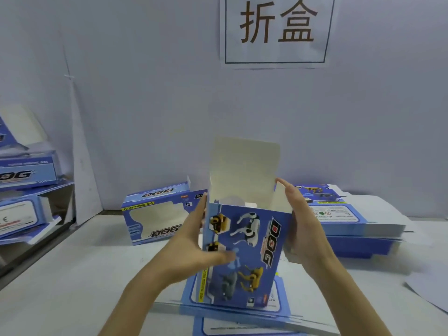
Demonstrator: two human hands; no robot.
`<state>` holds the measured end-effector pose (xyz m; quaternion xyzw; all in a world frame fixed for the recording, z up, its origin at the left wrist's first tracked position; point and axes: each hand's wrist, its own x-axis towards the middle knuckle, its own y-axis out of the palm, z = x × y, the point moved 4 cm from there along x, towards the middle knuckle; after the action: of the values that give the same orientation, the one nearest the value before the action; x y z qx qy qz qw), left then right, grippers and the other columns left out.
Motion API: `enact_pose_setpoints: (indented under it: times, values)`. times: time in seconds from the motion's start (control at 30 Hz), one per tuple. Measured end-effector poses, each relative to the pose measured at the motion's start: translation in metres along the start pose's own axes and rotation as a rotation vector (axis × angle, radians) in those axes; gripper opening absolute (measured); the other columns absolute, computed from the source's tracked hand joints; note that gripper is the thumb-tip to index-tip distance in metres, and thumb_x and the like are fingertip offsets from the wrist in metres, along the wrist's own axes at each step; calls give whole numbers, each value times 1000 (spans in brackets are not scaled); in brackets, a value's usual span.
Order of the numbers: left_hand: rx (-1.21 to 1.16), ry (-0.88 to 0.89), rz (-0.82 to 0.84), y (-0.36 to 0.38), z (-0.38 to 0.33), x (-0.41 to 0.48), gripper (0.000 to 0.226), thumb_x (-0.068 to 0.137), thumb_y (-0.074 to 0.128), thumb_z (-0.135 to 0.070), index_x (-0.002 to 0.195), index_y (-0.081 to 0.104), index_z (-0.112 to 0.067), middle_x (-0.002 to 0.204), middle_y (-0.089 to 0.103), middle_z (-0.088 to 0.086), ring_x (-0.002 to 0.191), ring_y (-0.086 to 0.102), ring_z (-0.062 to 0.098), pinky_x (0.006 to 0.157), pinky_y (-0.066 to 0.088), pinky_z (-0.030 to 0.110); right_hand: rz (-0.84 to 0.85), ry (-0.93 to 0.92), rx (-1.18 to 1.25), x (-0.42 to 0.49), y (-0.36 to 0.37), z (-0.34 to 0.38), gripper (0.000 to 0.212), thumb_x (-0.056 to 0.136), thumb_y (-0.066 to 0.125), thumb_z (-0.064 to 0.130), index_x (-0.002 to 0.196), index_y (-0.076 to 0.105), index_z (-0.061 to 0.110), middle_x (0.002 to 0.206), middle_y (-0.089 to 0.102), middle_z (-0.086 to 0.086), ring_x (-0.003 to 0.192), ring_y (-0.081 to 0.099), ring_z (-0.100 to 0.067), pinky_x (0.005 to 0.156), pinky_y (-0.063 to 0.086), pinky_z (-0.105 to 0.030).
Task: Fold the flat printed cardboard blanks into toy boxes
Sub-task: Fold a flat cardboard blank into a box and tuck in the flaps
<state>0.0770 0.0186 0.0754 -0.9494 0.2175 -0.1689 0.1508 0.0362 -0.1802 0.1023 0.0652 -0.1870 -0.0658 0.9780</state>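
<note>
Left hand [194, 241] grip clamps upright dog toy box [244, 251]; right hand [300, 221], fingers straight, presses side wall. Advice: square corners first, then tuck lid flap [244, 166] cleanly.

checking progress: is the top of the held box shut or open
Open. The box stands upright between left hand and right hand; its white top flap sticks up, inside showing.

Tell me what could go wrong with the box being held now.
The top flap stands open; tucking it crookedly could crease it. The left hand and right hand hold the box by its sides; squeezing might buckle the walls. Flat blanks lie beneath it, so it may slip if set down.
</note>
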Motion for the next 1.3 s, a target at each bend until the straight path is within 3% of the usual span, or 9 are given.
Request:
enact_pose_setpoints:
  times: [0.1, 0.2, 0.47, 0.67, 0.8, 0.93, 1.03, 1.13, 1.3]
  values:
    - [37, 4, -62, 7, -4, 1, 119, 49, 79, -71, 144, 7, -58, 141, 45, -20, 124, 52, 9, 97, 51, 41, -39, 0, 0, -1, 1, 0, 41, 75, 52, 58, 115, 57, 50, 124, 65, 7, 105, 67, -18, 89, 54, -44]
    - [-23, 77, -73, 9, -7, 1, 115, 60, 80, -55, 144, 2, -58, 132, 51, -22, 114, 57, 2, 78, 58, 24, -74, -11, 58, 0, -1, 1, 39, 76, 50, 60, 111, 61, 46, 117, 68, 3, 100, 69, -22, 83, 55, -42]
    - [-26, 75, -74, 5, 5, 4, 110, 60, 84, -41, 147, 17, -46, 127, 56, -12, 115, 60, 15, 89, 56, 42, -20, 102, 100, 3, -10, -4, 48, 79, 58, 47, 120, 59, 22, 109, 70, -6, 95, 68, -22, 80, 52, -36]
    - [-50, 52, -76, 4, 18, 7, 76, 62, 79, -40, 127, 41, -50, 103, 67, -23, 93, 66, 1, 58, 55, 20, 92, 311, 96, -3, -3, -34, 45, 101, 24, 36, 112, 60, 11, 73, 68, 0, 59, 58, -7, 57, 43, -22]
    - [-7, 59, -88, 11, 15, 6, 54, 65, 72, -48, 108, 43, -64, 102, 64, -34, 96, 60, -13, 61, 51, 9, 260, 437, 38, -10, 3, -44, 51, 90, 28, 57, 108, 65, 26, 85, 75, 4, 75, 68, -6, 71, 48, -20]
    - [9, 52, -82, 12, 13, 6, 60, 64, 74, -55, 114, 42, -51, 102, 63, -34, 96, 60, -13, 61, 51, 9, 288, 579, -157, -6, -5, -39, 49, 89, 28, 65, 115, 62, 42, 113, 69, 11, 114, 54, -7, 106, 23, -39]
    - [123, 39, -88, 7, 10, 4, 74, 53, 67, -76, 117, 31, -65, 121, 55, -31, 114, 55, -2, 80, 56, 23, -46, 306, -226, 4, -18, -22, 45, 102, 37, 39, 146, 34, 31, 143, 45, 2, 132, 44, -17, 103, 40, -34]
    - [184, 115, -159, -7, -1, -2, 104, 53, 53, -92, 140, 6, -62, 153, 20, -26, 143, 24, 7, 111, 35, 48, -174, -204, -338, -3, -20, 14, 33, 96, 43, 42, 128, 50, 46, 133, 53, 25, 121, 48, 8, 86, 42, -6]
    - [349, 432, -370, -37, -35, -14, 52, 95, 38, -41, 145, 24, -46, 150, 27, -30, 136, 23, -13, 106, 27, 6, -46, -351, -614, -9, -8, 23, 27, 91, 39, 44, 96, 65, 47, 121, 59, 28, 117, 52, 10, 87, 43, -6]
